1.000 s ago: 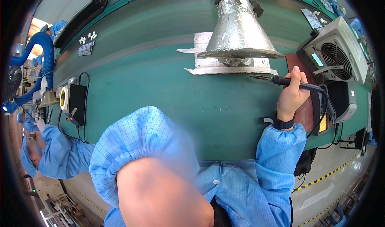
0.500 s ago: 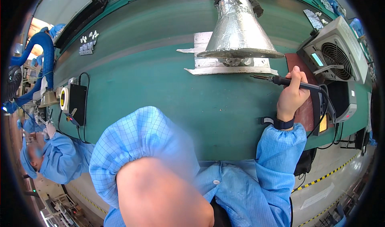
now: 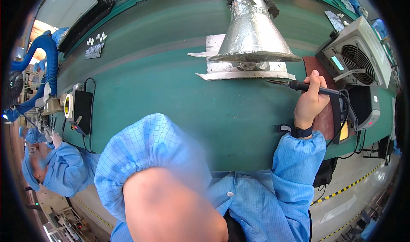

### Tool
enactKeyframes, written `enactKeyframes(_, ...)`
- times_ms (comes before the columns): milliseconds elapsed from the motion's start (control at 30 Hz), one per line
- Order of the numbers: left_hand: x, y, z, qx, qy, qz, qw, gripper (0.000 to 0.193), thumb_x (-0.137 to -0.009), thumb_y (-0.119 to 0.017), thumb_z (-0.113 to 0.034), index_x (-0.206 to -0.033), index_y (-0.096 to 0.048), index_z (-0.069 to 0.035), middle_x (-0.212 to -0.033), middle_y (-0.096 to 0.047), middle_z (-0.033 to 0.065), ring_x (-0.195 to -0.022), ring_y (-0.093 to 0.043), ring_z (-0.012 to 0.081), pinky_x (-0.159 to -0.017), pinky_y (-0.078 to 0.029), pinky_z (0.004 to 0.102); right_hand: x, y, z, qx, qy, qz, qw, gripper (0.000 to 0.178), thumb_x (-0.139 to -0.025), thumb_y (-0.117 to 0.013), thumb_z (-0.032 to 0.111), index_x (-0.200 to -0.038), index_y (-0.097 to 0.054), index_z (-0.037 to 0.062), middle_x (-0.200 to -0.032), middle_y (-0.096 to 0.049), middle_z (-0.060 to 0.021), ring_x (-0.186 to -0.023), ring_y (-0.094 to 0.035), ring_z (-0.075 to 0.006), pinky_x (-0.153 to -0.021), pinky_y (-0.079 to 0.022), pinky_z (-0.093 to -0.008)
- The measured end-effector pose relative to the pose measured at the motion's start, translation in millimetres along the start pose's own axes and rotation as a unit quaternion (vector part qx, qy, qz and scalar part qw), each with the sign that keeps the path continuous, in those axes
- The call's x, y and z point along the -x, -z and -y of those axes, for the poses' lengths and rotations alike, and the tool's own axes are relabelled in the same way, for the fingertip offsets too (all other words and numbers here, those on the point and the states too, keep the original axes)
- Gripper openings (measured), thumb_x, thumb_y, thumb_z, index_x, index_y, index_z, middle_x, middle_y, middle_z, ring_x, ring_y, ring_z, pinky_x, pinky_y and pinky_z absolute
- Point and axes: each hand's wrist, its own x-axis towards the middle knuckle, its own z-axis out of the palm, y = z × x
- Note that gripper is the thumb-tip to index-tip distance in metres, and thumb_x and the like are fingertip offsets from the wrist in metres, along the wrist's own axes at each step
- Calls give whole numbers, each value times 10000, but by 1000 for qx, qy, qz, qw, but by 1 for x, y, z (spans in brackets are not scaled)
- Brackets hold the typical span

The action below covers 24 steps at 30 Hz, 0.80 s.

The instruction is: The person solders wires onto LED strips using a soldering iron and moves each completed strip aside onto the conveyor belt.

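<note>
Before you lies the broad green worktop (image 3: 153, 88), with the dented silver foil-covered cone (image 3: 252, 30) on its black hose over a pale flat sheet (image 3: 239, 75). Your bare left hand (image 3: 175, 210) looms blurred near the lens; its fingers are not visible, so you cannot tell how far its grip is open or what it has hold of. At left, the blue-clad co-worker (image 3: 70, 169) has raised an arm over the last second. The pale box-shaped fan unit (image 3: 354, 54) stands beyond your right hand (image 3: 309, 107), whose grip stays closed around the slim black soldering iron (image 3: 301, 86). The iron points left, its tip just beside the sheet's near edge; contact with the worktop is unclear. The small grey-white parts (image 3: 94, 50) at far left have shifted slightly rightward. Your iron is unmoved, so your own work seems paused.
</note>
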Motion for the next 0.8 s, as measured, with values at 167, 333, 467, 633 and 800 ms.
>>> enactKeyframes(167, -1, 5, -4, 307, 170, 37, 936, 211, -709, -626, -188, -554, -544, -70, -552, -517, 36, -575, -561, 193, -534, -429, 308, 0, 1, 3, 0, -8, -8, 1000, 319, -919, -567, 172, -630, -497, 58, -636, -467, 42, -559, -364, -23, -498, -256, -190)
enactKeyframes(333, 6, 3, -7, 274, 195, 25, 941, 259, -769, -650, -217, -589, -542, -65, -581, -512, 31, -578, -540, 184, -529, -410, 307, 1, -4, 8, 2, -8, 2, 1000, 299, -915, -571, 163, -645, -519, 45, -640, -484, 34, -581, -378, -28, -524, -270, -192)
enactKeyframes(467, 20, -21, -1, 47, 148, -179, 972, 327, -805, -664, -307, -637, -543, -54, -607, -504, 25, -583, -525, 185, -530, -400, 305, 1, 1, 5, -1, -7, -8, 1000, 292, -915, -572, 158, -651, -525, 42, -641, -489, 33, -585, -381, -28, -527, -274, -193)
enactKeyframes(633, 16, -17, 1, 117, 240, -184, 946, 347, -790, -674, -348, -676, -557, -42, -616, -493, 22, -602, -524, 191, -540, -401, 303, 0, -1, 4, -2, 4, -7, 1000, 286, -915, -572, 152, -654, -525, 43, -643, -490, 36, -576, -383, -22, -510, -268, -187)
enactKeyframes(800, 14, -14, 1, 116, 227, -129, 958, 321, -762, -680, -330, -688, -556, -44, -645, -501, 28, -635, -530, 195, -552, -403, 301, 0, -1, 4, -9, -13, -4, 1000, 278, -915, -568, 149, -662, -532, 42, -647, -495, 34, -578, -388, -25, -512, -271, -184)
